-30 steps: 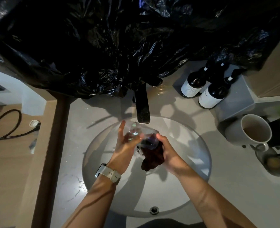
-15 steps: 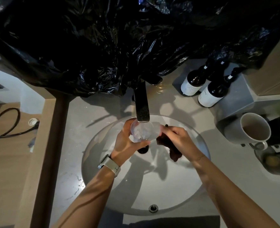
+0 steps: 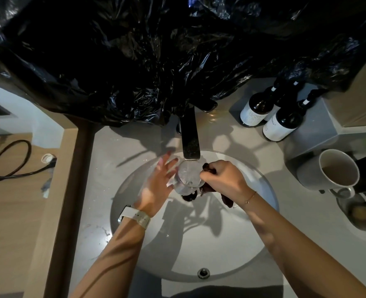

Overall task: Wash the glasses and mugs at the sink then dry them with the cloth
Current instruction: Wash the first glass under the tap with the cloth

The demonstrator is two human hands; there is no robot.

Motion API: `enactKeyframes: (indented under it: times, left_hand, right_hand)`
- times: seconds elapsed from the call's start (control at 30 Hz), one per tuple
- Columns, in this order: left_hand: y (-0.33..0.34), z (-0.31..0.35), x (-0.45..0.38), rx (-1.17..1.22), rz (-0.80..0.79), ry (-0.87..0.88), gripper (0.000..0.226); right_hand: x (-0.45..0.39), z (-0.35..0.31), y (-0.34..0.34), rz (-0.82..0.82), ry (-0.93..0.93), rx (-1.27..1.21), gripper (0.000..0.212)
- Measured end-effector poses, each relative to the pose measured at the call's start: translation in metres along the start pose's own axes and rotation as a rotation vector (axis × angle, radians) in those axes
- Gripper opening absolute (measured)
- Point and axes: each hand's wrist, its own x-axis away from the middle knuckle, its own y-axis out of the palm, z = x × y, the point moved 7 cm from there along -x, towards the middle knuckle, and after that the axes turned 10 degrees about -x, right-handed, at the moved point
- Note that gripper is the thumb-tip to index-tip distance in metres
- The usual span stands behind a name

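while left hand [image 3: 156, 186] cradles glass [image 3: 187, 177], right hand [image 3: 220, 179] seemingly wipes rim

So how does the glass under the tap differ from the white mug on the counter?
The glass is clear; the mug is opaque white. The glass is held over the sink between the left hand and the right hand, which grips a dark cloth; the mug rests untouched. Both lie tilted.

Under the dark flat faucet [image 3: 190, 145], the left hand [image 3: 158, 186] cradles a clear glass [image 3: 187, 176] — fingers spread. The right hand [image 3: 223, 179] grips a dark maroon cloth [image 3: 226, 197] against it.
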Motion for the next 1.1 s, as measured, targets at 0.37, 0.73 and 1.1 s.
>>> enactKeyframes:
  times: [0.37, 0.73, 1.1]
  left_hand:
    - [0.035, -0.035, 0.003, 0.411, -0.055, -0.568, 0.072]
    - [-0.008, -0.008, 0.001, -0.418, 0.292, -0.117, 0.036]
    - [-0.007, 0.016, 0.014, -0.89, 0.431, 0.058, 0.051]
  right_hand:
    - [0.005, -0.006, -0.003, 0.027, -0.019, -0.049, 0.033]
    - [0.052, 0.057, -0.016, 0.054, 0.129, -0.72, 0.045]
    - [0.048, 0.089, -0.006, 0.124, 0.125, -0.742, 0.039]
